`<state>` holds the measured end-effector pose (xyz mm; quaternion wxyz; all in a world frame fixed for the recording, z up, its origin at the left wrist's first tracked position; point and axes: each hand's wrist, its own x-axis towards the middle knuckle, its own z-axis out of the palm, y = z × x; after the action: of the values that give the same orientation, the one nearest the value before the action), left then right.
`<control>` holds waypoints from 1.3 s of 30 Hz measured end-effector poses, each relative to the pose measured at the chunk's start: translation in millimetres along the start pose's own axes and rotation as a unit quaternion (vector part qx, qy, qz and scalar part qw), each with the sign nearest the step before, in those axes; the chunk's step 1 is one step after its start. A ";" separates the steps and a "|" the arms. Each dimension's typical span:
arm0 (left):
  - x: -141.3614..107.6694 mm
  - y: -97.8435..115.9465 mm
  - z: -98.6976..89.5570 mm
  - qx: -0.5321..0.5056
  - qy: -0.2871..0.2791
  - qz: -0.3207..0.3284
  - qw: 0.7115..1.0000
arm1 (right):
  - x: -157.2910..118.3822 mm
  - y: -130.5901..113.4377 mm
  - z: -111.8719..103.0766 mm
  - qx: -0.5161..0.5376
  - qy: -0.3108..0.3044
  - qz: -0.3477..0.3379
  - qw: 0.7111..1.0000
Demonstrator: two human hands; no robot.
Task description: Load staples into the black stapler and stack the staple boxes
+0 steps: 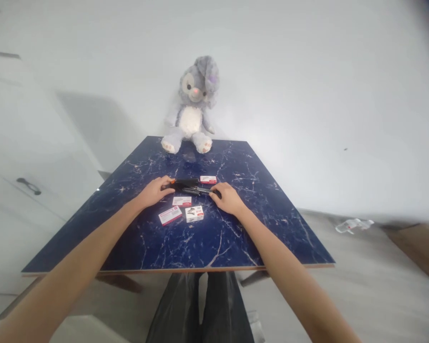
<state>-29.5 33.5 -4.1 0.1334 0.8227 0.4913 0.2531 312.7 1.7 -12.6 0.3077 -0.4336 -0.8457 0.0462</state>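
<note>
A black stapler (187, 183) with a bit of orange at its left end lies across the table between my hands. Its metal staple channel (199, 189) is exposed, apart from the black upper part. My left hand (156, 191) has its fingers closed round the stapler's left end. My right hand (229, 198) grips the right end of the channel part, fingers bent over it. Close by lie a small red and white box (208, 179) behind, another red and white box (182, 201) in front, a larger one (170, 216) set aslant, and a white box (194, 214) with a dark picture.
A grey plush rabbit (192, 107) sits at the far edge of the blue marbled table (214, 247), against the white wall. A clear plastic thing (353, 225) and a brown cardboard box (420, 247) lie on the floor at right. A door handle (29, 186) is at left.
</note>
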 end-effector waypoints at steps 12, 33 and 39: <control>-6.6 8.8 -6.1 -0.099 0.013 -0.033 0.994 | 53.5 -94.0 21.4 0.083 -0.127 -0.147 0.977; -4.4 -5.2 -5.7 -0.030 0.019 -0.031 0.999 | 33.3 -104.0 15.6 0.154 -0.089 -0.121 0.977; -8.6 -12.4 -13.4 -0.006 0.036 -0.052 0.998 | 38.3 -76.4 3.4 0.134 0.079 -0.042 0.987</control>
<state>-49.3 31.5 -1.2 0.1338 0.7857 0.5359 0.2785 240.3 -15.8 29.5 0.4304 -0.3553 -0.8222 0.1119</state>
